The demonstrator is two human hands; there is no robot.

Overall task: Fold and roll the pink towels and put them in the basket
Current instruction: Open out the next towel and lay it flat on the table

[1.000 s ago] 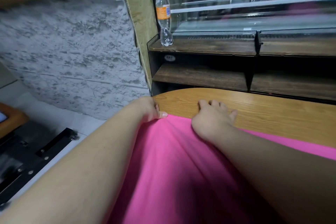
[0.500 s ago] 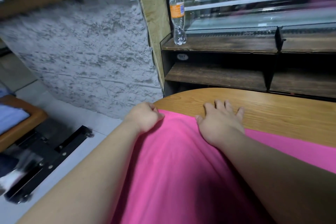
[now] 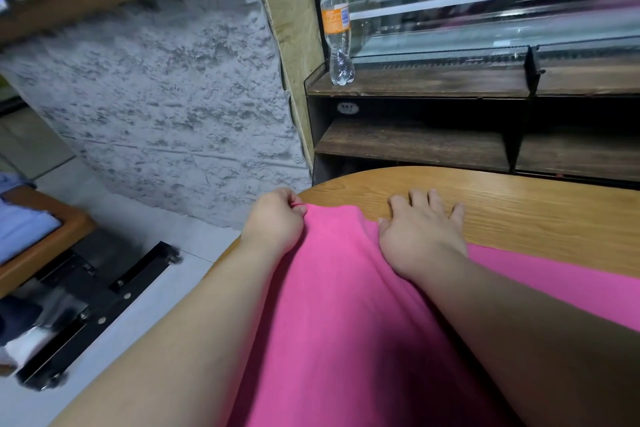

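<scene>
A pink towel (image 3: 339,291) lies spread over the wooden table (image 3: 519,215), running from the far left corner down to the bottom of the view. My left hand (image 3: 273,222) pinches the towel's far left corner at the table's rounded edge. My right hand (image 3: 420,229) lies flat with fingers spread, its palm on the towel's far edge and its fingertips on the bare wood. No basket is in view.
A dark wooden shelf unit (image 3: 433,146) stands right behind the table, with a plastic bottle (image 3: 335,24) on its top left. A grey textured wall (image 3: 166,97) is to the left. Down left are a black wheeled frame (image 3: 104,295) and an orange-edged tray (image 3: 41,246).
My left hand has curled tighter on the towel's corner and pulled it a little back from the table edge. My right hand's fingers have spread flatter. The view has shifted left.
</scene>
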